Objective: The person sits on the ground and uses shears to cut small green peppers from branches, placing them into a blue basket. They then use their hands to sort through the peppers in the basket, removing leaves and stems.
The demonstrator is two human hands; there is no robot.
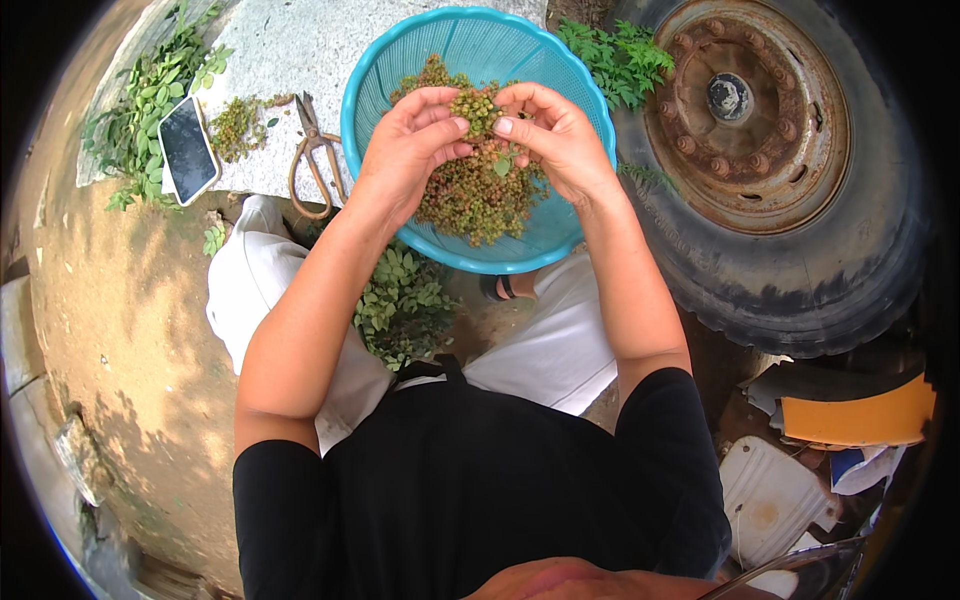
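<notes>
Both of my hands are raised over a round turquoise plastic basket [555, 225]. Between them is a cluster of small green berries [475, 109]. My left hand [420, 139] pinches its left side between thumb and fingers. On the other side, the thumb and fingertips of my right hand [559, 135] grip the same cluster. A small green leaf [502, 163] shows just below the fingers. Inside the basket lies a heap of reddish-green berry clusters [480, 202], partly hidden by my hands.
A pale stone slab [277, 45] bears rusty scissors [313, 146], a smartphone [189, 150], a small berry pile [238, 129] and leafy cuttings [150, 97]. More leafy stems [397, 300] lie between my legs. A truck tyre [780, 285] with a rusted wheel rim stands at right.
</notes>
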